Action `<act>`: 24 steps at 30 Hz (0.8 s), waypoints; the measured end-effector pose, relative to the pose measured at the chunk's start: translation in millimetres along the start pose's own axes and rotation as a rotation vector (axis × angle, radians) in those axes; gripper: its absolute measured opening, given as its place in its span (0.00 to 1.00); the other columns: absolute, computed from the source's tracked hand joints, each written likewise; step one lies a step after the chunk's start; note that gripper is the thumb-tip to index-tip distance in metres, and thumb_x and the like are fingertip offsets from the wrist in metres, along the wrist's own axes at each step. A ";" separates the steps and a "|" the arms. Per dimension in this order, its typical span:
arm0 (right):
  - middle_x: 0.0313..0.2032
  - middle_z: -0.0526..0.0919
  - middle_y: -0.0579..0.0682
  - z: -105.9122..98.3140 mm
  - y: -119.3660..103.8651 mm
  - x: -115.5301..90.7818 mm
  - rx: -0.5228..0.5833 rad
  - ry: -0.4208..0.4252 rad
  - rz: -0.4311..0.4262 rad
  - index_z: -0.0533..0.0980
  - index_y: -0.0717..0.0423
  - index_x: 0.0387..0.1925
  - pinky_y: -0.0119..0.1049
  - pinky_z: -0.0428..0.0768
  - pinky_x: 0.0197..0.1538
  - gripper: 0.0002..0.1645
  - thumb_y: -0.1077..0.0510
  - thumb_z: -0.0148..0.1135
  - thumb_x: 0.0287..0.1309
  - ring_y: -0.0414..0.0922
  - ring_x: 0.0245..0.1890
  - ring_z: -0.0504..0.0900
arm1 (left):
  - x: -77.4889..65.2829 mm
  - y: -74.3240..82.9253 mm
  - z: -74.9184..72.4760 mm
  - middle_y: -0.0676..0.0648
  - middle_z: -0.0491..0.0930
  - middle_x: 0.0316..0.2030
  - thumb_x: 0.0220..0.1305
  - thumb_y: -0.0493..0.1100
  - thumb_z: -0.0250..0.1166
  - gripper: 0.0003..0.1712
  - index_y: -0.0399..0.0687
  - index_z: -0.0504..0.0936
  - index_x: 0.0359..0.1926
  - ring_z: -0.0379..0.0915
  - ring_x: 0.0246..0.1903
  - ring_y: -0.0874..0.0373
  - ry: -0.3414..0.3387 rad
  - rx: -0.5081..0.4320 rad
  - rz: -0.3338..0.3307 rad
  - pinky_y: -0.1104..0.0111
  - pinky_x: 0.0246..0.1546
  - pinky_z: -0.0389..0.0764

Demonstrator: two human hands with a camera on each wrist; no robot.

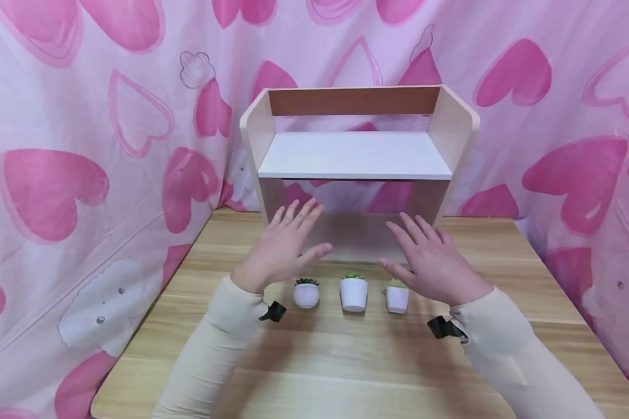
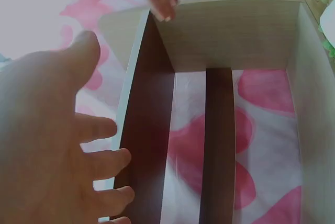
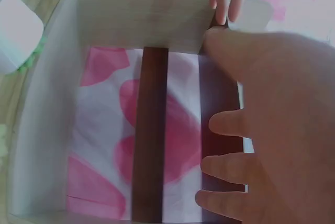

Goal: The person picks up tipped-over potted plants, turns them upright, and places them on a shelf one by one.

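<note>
In the head view my left hand [image 1: 285, 244] is held above the table with its fingers straight and spread, palm down. My right hand [image 1: 432, 262] mirrors it on the other side, fingers extended, holding nothing. Between and below them, three small potted succulents stand in a row: a round white pot [image 1: 306, 295] nearest the left hand, a taller white pot [image 1: 353, 294] in the middle, and a smaller white pot [image 1: 397, 299] beneath the right hand. Behind them stands a wooden desktop shelf [image 1: 354, 156] with a white middle board. Both wrist views show the hands before that shelf.
The wood-grain table [image 1: 325, 361] carries everything. A pink and white curtain [image 1: 136, 116] with hearts hangs behind the shelf and along both sides. A black strap [image 1: 274, 311] sits at the left wrist, another black strap [image 1: 445, 327] at the right.
</note>
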State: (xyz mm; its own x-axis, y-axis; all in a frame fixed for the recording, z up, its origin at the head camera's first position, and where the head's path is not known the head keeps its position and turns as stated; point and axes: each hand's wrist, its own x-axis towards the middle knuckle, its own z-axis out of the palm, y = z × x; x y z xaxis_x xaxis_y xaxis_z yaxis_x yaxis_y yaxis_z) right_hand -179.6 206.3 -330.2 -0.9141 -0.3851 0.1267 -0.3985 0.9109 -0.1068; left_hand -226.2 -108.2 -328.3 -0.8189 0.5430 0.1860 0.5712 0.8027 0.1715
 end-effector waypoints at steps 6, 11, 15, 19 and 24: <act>0.73 0.75 0.69 10.1 12.2 1.1 0.076 0.069 0.007 0.68 0.64 0.76 0.73 0.72 0.72 0.40 0.43 0.63 0.76 0.70 0.72 0.75 | -2.9 -14.0 -7.3 0.43 0.59 0.85 0.79 0.63 0.61 0.47 0.47 0.57 0.86 0.53 0.85 0.39 0.129 -0.138 -0.083 0.42 0.85 0.55; 0.67 0.81 0.69 22.1 22.9 -0.8 0.161 0.085 0.088 0.72 0.67 0.72 0.69 0.76 0.71 0.35 0.47 0.62 0.76 0.69 0.67 0.80 | -7.8 -25.5 -10.5 0.36 0.81 0.69 0.80 0.58 0.62 0.40 0.47 0.64 0.83 0.80 0.67 0.37 0.346 -0.206 -0.159 0.40 0.68 0.81; 0.65 0.82 0.69 32.0 30.8 -4.9 0.222 0.088 0.162 0.73 0.69 0.70 0.69 0.79 0.67 0.35 0.46 0.62 0.77 0.68 0.63 0.82 | -9.0 -34.5 -13.0 0.34 0.87 0.33 0.80 0.54 0.61 0.34 0.43 0.72 0.78 0.78 0.21 0.43 0.532 -0.230 -0.192 0.46 0.32 0.84; 0.61 0.84 0.69 42.4 38.9 -8.5 0.256 0.095 0.202 0.75 0.68 0.67 0.68 0.83 0.60 0.33 0.45 0.62 0.77 0.66 0.56 0.86 | -10.0 -45.2 -18.7 0.36 0.92 0.48 0.78 0.50 0.63 0.28 0.40 0.79 0.71 0.72 0.15 0.47 0.679 -0.266 -0.252 0.46 0.30 0.82; 0.57 0.86 0.69 55.8 49.9 -12.2 0.270 0.108 0.226 0.76 0.66 0.65 0.69 0.83 0.59 0.32 0.43 0.61 0.77 0.67 0.56 0.86 | -8.3 -60.5 -22.2 0.35 0.87 0.60 0.78 0.50 0.63 0.26 0.35 0.83 0.65 0.89 0.40 0.35 0.788 -0.258 -0.365 0.40 0.46 0.86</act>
State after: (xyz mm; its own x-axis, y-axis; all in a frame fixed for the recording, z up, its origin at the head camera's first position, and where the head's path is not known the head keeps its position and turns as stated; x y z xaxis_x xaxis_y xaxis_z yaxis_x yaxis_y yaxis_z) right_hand -192.5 248.2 -392.2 -0.9741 -0.1475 0.1716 -0.2055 0.8939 -0.3983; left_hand -252.7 -166.7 -318.8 -0.7301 -0.1373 0.6694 0.3558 0.7599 0.5440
